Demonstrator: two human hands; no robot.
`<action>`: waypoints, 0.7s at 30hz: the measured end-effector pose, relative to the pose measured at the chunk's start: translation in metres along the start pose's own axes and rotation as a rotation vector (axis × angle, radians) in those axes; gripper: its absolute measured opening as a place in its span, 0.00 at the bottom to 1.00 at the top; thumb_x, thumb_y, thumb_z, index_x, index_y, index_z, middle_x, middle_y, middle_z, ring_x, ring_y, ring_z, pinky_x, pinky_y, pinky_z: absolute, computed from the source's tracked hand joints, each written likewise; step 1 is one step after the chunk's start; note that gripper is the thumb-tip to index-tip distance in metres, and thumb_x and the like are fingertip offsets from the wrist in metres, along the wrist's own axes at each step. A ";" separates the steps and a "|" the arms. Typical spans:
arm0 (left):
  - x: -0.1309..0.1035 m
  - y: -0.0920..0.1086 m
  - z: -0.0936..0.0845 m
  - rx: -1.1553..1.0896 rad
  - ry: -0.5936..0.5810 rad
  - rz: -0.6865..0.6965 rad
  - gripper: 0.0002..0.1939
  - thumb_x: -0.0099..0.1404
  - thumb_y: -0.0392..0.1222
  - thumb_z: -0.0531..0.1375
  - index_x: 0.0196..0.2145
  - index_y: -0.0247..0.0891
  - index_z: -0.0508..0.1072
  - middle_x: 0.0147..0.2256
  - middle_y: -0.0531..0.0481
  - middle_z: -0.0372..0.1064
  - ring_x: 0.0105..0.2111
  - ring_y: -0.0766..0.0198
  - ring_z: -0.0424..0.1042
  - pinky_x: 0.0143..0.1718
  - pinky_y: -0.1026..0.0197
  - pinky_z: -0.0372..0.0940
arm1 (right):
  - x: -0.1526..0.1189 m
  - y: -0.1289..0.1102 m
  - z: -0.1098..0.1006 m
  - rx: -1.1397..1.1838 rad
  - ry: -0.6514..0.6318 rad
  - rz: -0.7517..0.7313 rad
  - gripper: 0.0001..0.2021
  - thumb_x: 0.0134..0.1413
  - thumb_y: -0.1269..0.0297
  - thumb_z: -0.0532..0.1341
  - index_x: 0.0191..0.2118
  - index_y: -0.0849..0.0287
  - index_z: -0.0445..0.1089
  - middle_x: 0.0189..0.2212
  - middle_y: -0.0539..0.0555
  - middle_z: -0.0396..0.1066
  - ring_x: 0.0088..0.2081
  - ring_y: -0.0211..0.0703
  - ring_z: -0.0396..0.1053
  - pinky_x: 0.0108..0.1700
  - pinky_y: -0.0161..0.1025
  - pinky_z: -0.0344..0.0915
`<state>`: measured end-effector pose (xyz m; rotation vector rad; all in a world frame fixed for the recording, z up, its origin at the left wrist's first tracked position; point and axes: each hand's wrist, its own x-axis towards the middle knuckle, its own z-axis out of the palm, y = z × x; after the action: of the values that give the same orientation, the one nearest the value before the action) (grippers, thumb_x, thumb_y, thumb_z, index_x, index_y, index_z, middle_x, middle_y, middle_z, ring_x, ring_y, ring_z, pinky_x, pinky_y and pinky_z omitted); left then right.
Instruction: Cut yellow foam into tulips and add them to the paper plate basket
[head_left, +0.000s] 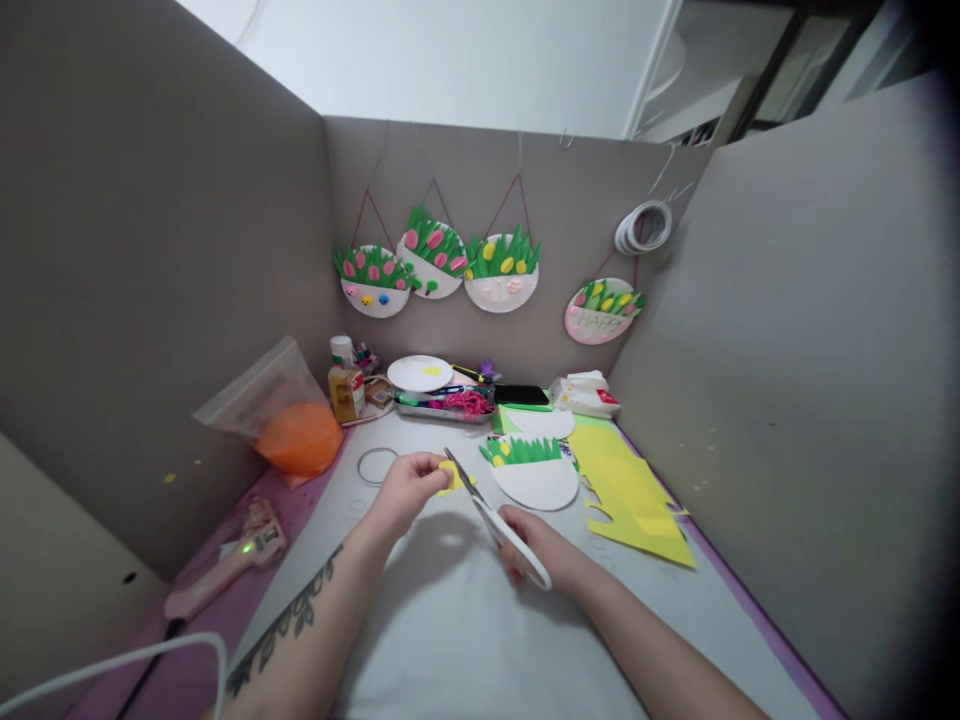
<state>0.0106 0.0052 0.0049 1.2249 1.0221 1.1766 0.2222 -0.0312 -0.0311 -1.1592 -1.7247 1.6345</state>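
Observation:
My left hand pinches a small yellow paper piece over the middle of the table. In my right hand are white-handled scissors, their blades pointing up and left at the yellow paper. Whether the blades touch the paper is hard to tell. Just beyond the scissors lies a white half-covered paper plate with green paper grass and yellow flower pieces along its upper part.
Yellow paper sheet with cut-outs at right; glue gun and bag of orange material at left. Behind stand a bottle, a supply tray, a phone and a tissue pack. Decorated plates hang on the grey partition.

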 end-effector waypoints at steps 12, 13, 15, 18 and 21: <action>-0.001 0.005 -0.001 0.037 -0.031 0.005 0.06 0.46 0.39 0.61 0.18 0.35 0.69 0.20 0.53 0.68 0.23 0.68 0.64 0.27 0.66 0.57 | -0.001 0.001 0.000 0.043 -0.051 0.034 0.11 0.34 0.72 0.56 0.30 0.58 0.56 0.19 0.44 0.62 0.19 0.33 0.62 0.22 0.31 0.60; -0.001 0.006 -0.001 0.040 -0.035 0.003 0.06 0.46 0.39 0.61 0.18 0.35 0.69 0.20 0.53 0.67 0.23 0.68 0.64 0.27 0.66 0.57 | -0.001 0.000 0.000 0.048 -0.050 0.038 0.11 0.33 0.72 0.56 0.30 0.58 0.56 0.19 0.44 0.62 0.19 0.33 0.62 0.22 0.31 0.60; -0.001 0.006 -0.001 0.047 -0.038 0.000 0.06 0.46 0.39 0.61 0.18 0.35 0.69 0.21 0.53 0.68 0.23 0.67 0.64 0.27 0.66 0.57 | -0.001 0.000 -0.001 0.048 -0.048 0.045 0.11 0.33 0.72 0.55 0.30 0.58 0.56 0.19 0.44 0.63 0.19 0.33 0.63 0.22 0.31 0.60; -0.001 0.006 -0.001 0.060 -0.038 0.004 0.06 0.46 0.39 0.61 0.18 0.35 0.69 0.21 0.53 0.68 0.23 0.67 0.64 0.27 0.66 0.57 | 0.000 0.004 -0.002 0.040 -0.058 0.044 0.12 0.34 0.73 0.55 0.31 0.58 0.57 0.21 0.44 0.64 0.20 0.33 0.64 0.23 0.31 0.61; -0.002 0.006 -0.001 0.081 -0.037 0.015 0.06 0.47 0.40 0.61 0.18 0.35 0.69 0.20 0.52 0.67 0.23 0.67 0.64 0.26 0.66 0.57 | 0.001 0.009 -0.003 0.022 -0.063 0.053 0.12 0.34 0.73 0.55 0.31 0.58 0.57 0.21 0.44 0.64 0.20 0.33 0.64 0.23 0.30 0.61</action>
<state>0.0091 0.0034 0.0113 1.3148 1.0432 1.1291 0.2266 -0.0294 -0.0391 -1.1640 -1.7235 1.7343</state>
